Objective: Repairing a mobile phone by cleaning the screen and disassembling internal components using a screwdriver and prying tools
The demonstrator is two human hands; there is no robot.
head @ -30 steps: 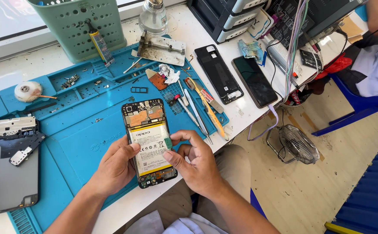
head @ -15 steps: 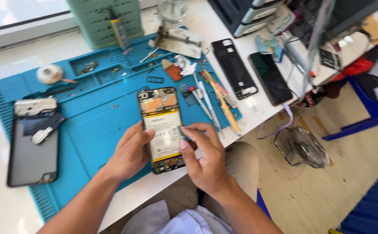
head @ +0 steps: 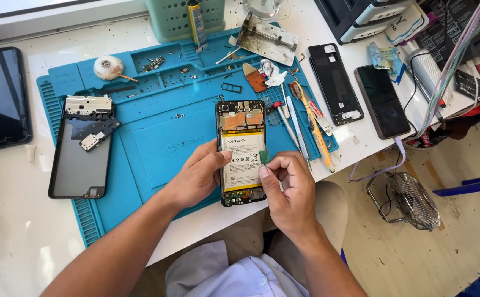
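I see the opened phone (head: 241,152) lying back-up on the blue work mat (head: 157,148), near the front edge of the counter (head: 9,231), its battery (head: 241,160) and boards bare; I judge the step in hand to be freeing the battery by its small green pull tab (head: 264,157); the next move, as I read it, calls for a slow, even pull while the frame is kept flat, since a jerk could tear the tab. My left hand (head: 197,176) rests on the phone's left edge, fingers loosely spread, thumb on the battery face, pressing rather than gripping; my right hand (head: 286,187) has thumb and forefinger pinched closed on the tab at the battery's right edge, the other fingers curled in. A back cover (head: 80,148) lies to the left on the mat; tweezers (head: 288,122) lie to the right.
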